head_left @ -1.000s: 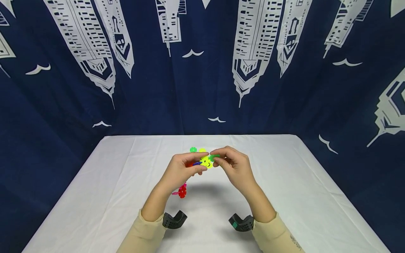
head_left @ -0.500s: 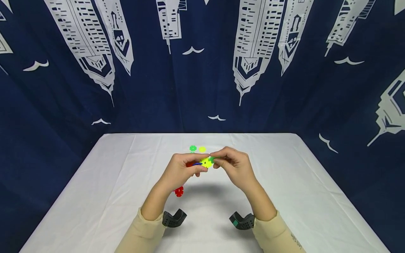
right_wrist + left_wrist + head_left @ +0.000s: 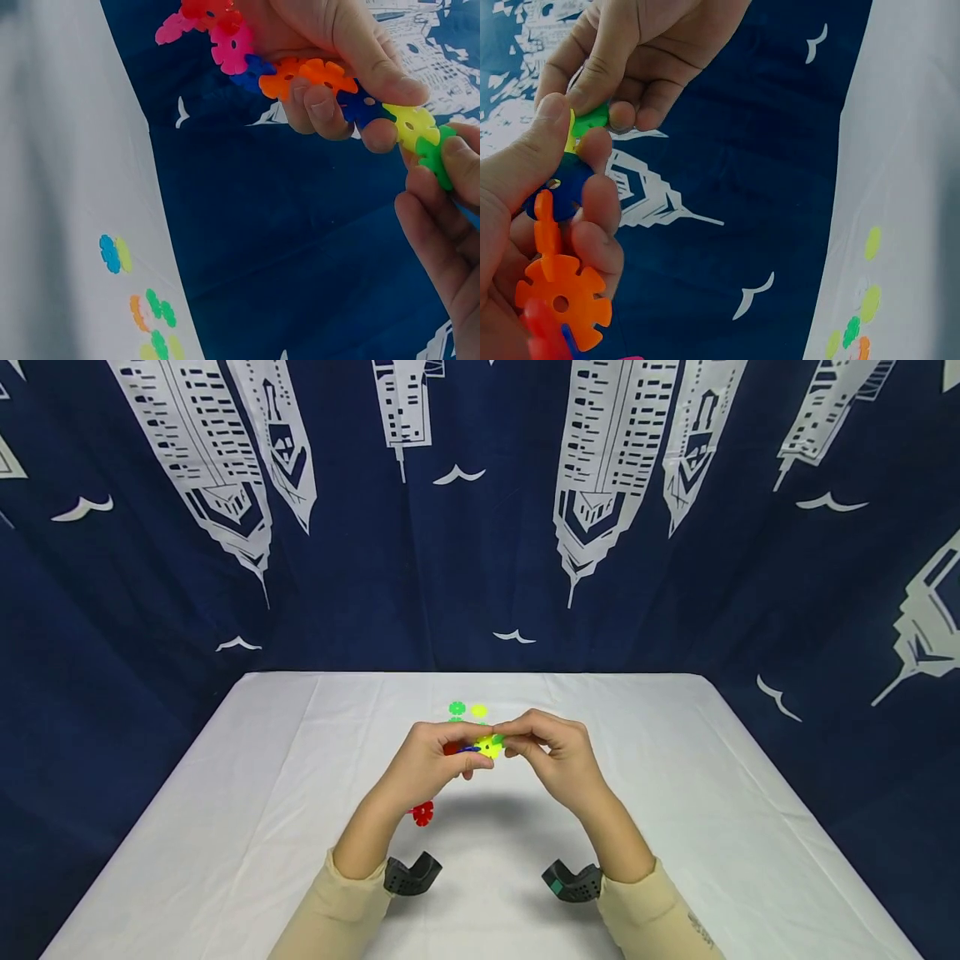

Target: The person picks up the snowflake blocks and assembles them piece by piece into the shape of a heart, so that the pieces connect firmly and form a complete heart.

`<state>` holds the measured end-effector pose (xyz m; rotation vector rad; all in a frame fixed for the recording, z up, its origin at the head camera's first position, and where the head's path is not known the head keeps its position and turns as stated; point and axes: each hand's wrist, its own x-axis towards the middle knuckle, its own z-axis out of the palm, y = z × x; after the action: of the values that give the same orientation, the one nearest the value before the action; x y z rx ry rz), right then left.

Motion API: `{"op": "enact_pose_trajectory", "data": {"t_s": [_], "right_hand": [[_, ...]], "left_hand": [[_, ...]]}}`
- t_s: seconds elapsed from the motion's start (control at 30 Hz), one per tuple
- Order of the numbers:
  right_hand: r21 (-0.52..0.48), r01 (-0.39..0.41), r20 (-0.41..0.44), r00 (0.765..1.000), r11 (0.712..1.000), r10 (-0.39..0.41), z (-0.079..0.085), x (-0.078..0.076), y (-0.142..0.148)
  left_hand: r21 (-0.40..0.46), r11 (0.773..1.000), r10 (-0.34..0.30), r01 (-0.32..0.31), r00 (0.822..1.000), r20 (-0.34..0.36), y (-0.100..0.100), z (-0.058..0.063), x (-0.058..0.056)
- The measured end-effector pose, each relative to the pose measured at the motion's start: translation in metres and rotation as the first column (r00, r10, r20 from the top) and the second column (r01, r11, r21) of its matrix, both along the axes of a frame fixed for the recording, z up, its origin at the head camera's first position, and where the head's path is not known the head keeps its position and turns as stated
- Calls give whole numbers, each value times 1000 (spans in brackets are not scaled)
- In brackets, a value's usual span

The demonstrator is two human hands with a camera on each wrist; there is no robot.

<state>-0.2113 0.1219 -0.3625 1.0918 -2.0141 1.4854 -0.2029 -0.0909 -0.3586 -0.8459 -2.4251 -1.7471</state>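
My left hand (image 3: 431,758) holds a chain of flower-shaped plastic linking discs, pinching it between thumb and fingers near its end. Seen from the right wrist, the chain runs through pink, blue and orange discs (image 3: 326,75) to a dark blue disc (image 3: 364,110) and a yellow disc (image 3: 409,121). My right hand (image 3: 551,753) pinches a green disc (image 3: 433,159) against the yellow one's edge; how deep it sits in the slot cannot be told. Below the left hand in the head view hangs a red disc (image 3: 423,813) of the chain.
Several loose discs lie on the white table (image 3: 225,860) beyond the hands, among them a green disc (image 3: 457,708), a yellow disc (image 3: 479,711) and a blue disc (image 3: 109,253). A dark blue printed curtain (image 3: 450,568) hangs behind the table.
The right hand has edged left, bringing the green disc closer against the yellow one. The yellow disc has turned, and the chain's red hanging end has swung slightly left.
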Motion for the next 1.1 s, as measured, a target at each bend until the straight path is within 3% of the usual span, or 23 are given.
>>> {"op": "enact_pose_trajectory", "data": {"t_s": [0.27, 0.47, 0.77, 0.97, 1.1], "right_hand": [[39, 51, 78, 995, 998, -54, -2, -3, 3], [-33, 126, 128, 984, 991, -121, -4, -4, 3], [-5, 137, -63, 989, 991, -137, -5, -2, -4], [-22, 133, -75, 988, 991, -135, -7, -2, -4], [-20, 140, -69, 988, 990, -141, -6, -2, -4]], "left_hand": [[-21, 1000, 8, -7, 999, 40, 0, -3, -3], [-38, 999, 35, -34, 998, 53, 2, -5, -4], [-23, 1000, 8, -6, 996, 84, 2, -4, -4], [-5, 999, -39, 40, 998, 55, 1, -6, -6], [47, 997, -69, 64, 992, 105, 1, -7, -9]]}}
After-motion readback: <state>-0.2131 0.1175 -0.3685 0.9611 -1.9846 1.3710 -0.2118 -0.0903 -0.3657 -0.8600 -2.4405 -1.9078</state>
